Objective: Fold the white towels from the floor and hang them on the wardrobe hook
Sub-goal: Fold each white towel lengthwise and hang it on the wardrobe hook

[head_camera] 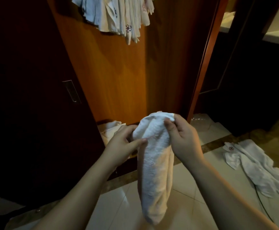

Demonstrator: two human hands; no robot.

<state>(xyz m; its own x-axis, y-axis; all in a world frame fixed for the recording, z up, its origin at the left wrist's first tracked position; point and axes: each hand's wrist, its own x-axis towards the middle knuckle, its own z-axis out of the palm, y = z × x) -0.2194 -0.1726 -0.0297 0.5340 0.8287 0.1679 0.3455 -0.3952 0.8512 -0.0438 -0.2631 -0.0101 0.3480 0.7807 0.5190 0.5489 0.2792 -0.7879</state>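
A white towel (155,163), folded into a long narrow strip, hangs down in front of me. My right hand (180,138) pinches its top right corner, thumb over the fold. My left hand (122,143) grips the upper left edge, thumb lying across the cloth. Several white towels with small flower marks (118,15) hang bunched at the top of the orange wooden wardrobe panel (118,77); the hook itself is hidden. Another white towel (251,165) lies crumpled on the tiled floor to the right.
A dark wardrobe door with a metal recessed handle (71,91) stands at left. More pale cloth (109,130) lies at the foot of the wardrobe behind my left hand. A wooden door frame (203,63) rises at right, with clear plastic wrap (200,121) at its base.
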